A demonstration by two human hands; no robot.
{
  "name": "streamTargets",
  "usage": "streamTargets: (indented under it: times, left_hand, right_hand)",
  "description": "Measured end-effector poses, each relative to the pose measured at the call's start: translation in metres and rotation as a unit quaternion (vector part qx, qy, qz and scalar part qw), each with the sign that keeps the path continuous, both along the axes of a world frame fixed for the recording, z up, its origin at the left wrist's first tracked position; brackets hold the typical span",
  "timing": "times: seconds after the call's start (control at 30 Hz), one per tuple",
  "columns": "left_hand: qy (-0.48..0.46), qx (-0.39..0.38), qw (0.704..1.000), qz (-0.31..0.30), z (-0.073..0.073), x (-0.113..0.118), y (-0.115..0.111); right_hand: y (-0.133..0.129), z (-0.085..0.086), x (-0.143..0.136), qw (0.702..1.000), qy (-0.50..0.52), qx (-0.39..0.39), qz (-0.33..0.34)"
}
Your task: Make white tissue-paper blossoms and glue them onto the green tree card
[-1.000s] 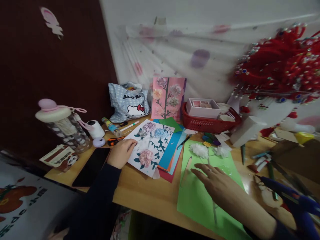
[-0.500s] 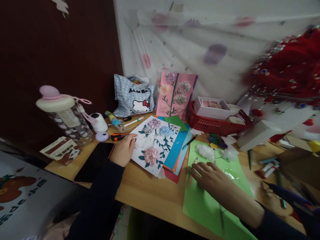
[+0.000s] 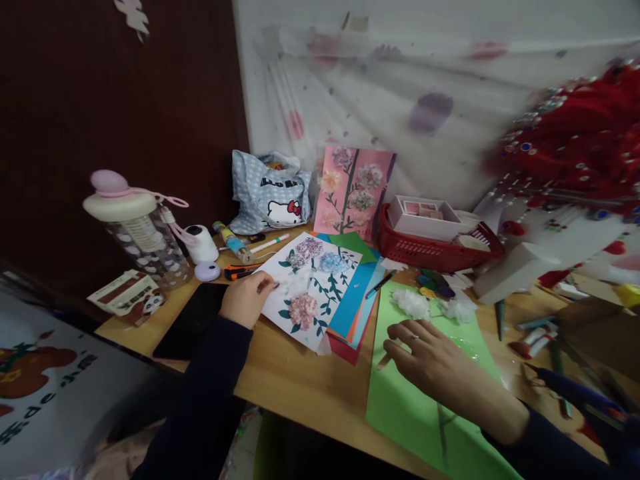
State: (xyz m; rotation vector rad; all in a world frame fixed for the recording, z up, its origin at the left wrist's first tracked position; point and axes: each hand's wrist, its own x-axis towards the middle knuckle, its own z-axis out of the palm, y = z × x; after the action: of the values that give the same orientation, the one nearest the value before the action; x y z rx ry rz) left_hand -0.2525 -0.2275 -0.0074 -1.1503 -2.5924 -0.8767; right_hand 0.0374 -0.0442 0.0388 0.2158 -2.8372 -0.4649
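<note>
Right hand (image 3: 435,357): flat on green paper sheet (image 3: 425,413), fingers spread and slightly curled, gripping nothing visible. Pencil (image 3: 386,360) partly hidden under the fingertips on the sheet's left edge; contact or grasp cannot be confirmed.

Green paper sheet: lying on the desk (image 3: 300,387), directly under the right hand, near corner overhanging the desk edge. Judged light, thin, flexible, easily creased; best pressed flat with the palm or lifted by an edge or corner, not the middle.

Just beyond the right hand fingertips: two white fluffy tufts (image 3: 413,303) on the sheet. Judged very soft, nearly weightless, easily crushed; a light pinch advised.

Left hand (image 3: 247,300): loosely closed, resting on the left edge of white flower card (image 3: 313,293), pinning it rather than holding it. Card judged light and somewhat stiff; raised flower decorations fragile, so handling by the bare margins preferred.

Left of the left hand: black phone (image 3: 193,320). Under the card's right side: stack of coloured paper (image 3: 353,310).

Beyond both hands: red basket (image 3: 435,250), pink flower card (image 3: 353,190) standing upright, water bottle (image 3: 143,233) far left.
</note>
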Motion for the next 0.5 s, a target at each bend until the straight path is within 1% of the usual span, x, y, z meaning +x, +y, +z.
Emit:
streamTargets:
  times: [0.1, 0.13, 0.2, 0.27, 0.33, 0.4, 0.47, 0.5]
  left_hand:
    - [0.04, 0.039, 0.998, -0.024, -0.001, -0.003, -0.001]
    - [0.043, 0.049, 0.998, -0.023, -0.002, -0.004, -0.001]
    - [0.013, 0.067, 0.998, -0.001, -0.001, -0.005, -0.001]
    - [-0.042, 0.093, 0.995, 0.017, 0.0, -0.004, -0.002]
    - [-0.102, 0.12, 0.988, 0.01, 0.0, -0.004, -0.002]
    - [-0.158, 0.122, 0.98, -0.014, 0.001, -0.003, -0.002]
    - [-0.189, 0.087, 0.978, -0.021, 0.002, -0.002, -0.001]
    - [-0.189, 0.064, 0.98, -0.017, 0.004, -0.001, -0.001]
  right_hand:
    - [-0.002, 0.012, 0.012, 0.995, 0.078, -0.051, 0.03]
    - [-0.002, 0.015, 0.017, 0.992, 0.1, -0.067, 0.036]
    - [-0.001, 0.02, 0.029, 0.985, 0.138, -0.091, 0.038]
    - [0.0, 0.022, 0.041, 0.981, 0.163, -0.103, 0.034]
    - [0.001, 0.021, 0.052, 0.979, 0.175, -0.094, 0.036]
    - [0.003, 0.018, 0.063, 0.981, 0.177, -0.067, 0.034]
    - [0.006, 0.012, 0.073, 0.982, 0.182, -0.039, 0.018]
    - [0.008, 0.008, 0.079, 0.982, 0.184, -0.037, 0.007]
